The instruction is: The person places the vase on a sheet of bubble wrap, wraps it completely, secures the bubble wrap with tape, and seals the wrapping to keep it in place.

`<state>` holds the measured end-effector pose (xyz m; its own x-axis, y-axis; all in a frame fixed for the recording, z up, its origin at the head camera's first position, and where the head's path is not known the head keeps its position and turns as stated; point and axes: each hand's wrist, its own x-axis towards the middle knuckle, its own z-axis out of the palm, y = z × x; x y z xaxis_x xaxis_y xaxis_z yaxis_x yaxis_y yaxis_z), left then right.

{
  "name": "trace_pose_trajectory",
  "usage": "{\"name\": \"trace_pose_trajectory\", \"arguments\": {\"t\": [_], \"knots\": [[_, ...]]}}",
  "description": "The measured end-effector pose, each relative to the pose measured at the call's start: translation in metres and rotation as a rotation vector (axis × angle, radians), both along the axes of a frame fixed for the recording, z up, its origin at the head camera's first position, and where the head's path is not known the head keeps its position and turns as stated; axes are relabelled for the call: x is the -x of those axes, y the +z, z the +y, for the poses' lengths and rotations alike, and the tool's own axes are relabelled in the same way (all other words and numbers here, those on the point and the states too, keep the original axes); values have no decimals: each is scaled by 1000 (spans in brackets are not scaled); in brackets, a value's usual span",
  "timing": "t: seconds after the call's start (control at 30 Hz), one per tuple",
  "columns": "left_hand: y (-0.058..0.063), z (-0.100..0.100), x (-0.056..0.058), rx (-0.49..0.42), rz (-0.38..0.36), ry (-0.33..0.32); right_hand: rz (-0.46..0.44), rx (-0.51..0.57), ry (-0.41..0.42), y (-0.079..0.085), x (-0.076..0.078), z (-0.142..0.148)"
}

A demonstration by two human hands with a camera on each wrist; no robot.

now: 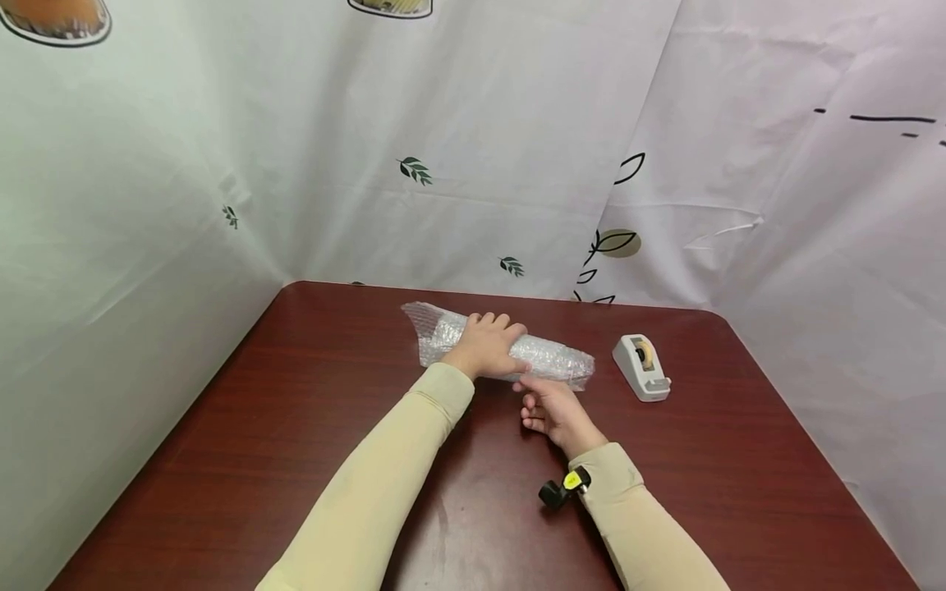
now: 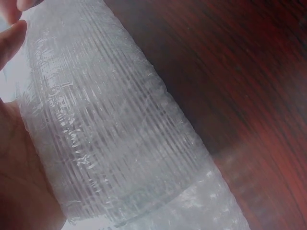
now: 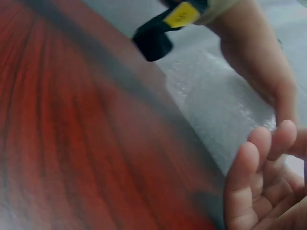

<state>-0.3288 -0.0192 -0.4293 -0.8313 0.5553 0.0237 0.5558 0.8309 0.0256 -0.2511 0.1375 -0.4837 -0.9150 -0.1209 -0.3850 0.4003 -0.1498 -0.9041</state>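
Note:
A roll of clear bubble wrap [image 1: 550, 359] lies slantwise near the far side of the table, with a loose flap at its left end. Over its middle, my left hand [image 1: 488, 345] grips it, fingers across the top and thumb on the near side. In the left wrist view, a curved edge shows through the layers of the wrap [image 2: 110, 120]; what lies inside is hard to make out. My right hand [image 1: 550, 406] is at the roll's near edge, its fingertips by the left thumb. Its fingers [image 3: 242, 167] are curled; whether thumb and forefinger pinch anything is unclear.
A white tape dispenser [image 1: 641, 369] with a yellowish tape roll stands right of the wrap. The dark red wooden table [image 1: 296, 410] ends at a white printed cloth [image 1: 473, 222] behind and at the sides. A black wrist camera [image 1: 565, 487] is strapped to the right sleeve.

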Motion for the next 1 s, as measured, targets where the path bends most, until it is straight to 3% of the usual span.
{"name": "trace_pose_trajectory", "arguments": {"t": [0.27,0.73,1.0], "knots": [[4,0,-2,6,-8,7,63,-82,-80,-2,2,-11],[5,1,-3,0,-14,-8,70,-117,-104,-6,6,-10],[6,1,-3,-4,-38,-3,126,-223,-97,-7,4,-15]]}}
